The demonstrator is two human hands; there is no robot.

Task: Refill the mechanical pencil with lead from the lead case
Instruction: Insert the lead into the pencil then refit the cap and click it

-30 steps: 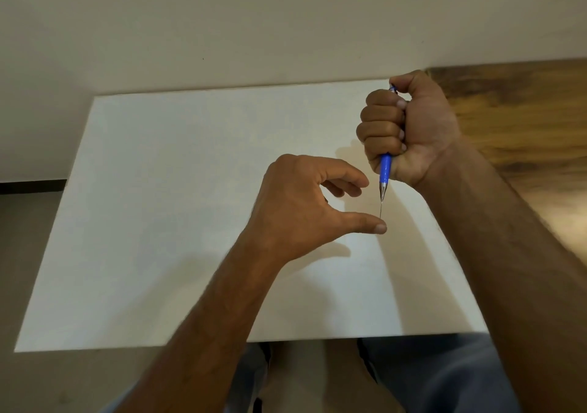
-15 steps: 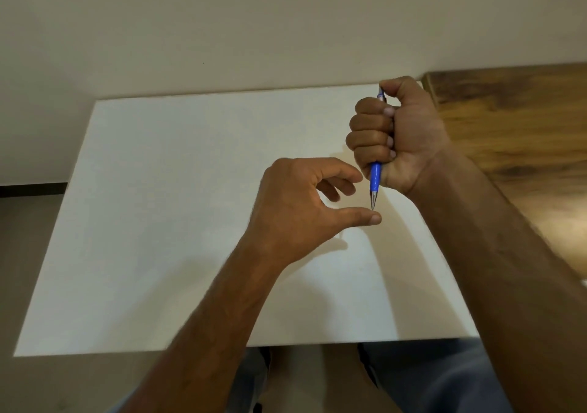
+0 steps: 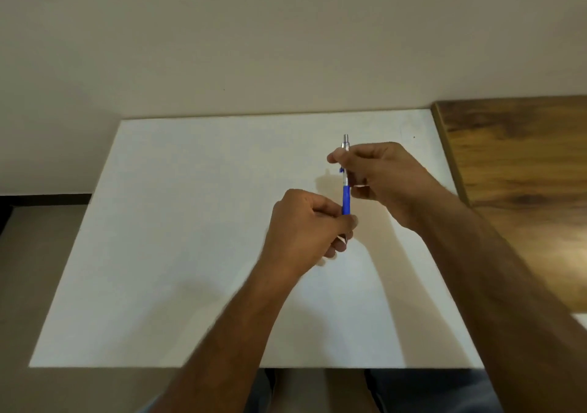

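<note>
The blue mechanical pencil [image 3: 346, 196] stands nearly upright above the white table [image 3: 190, 238], its silver cap end on top. My left hand [image 3: 305, 231] is closed around the pencil's lower end, hiding the tip. My right hand [image 3: 378, 174] pinches the upper, clear part of the barrel just under the cap. No lead case is in view.
A wooden surface [image 3: 521, 174] adjoins the white table on the right. A plain wall rises behind the table. My legs show below the table's near edge.
My right hand has loosened from a fist to a fingertip pinch near the cap. My left hand, open before, has closed on the pencil's tip end. The pencil's tip and lead are now covered.
</note>
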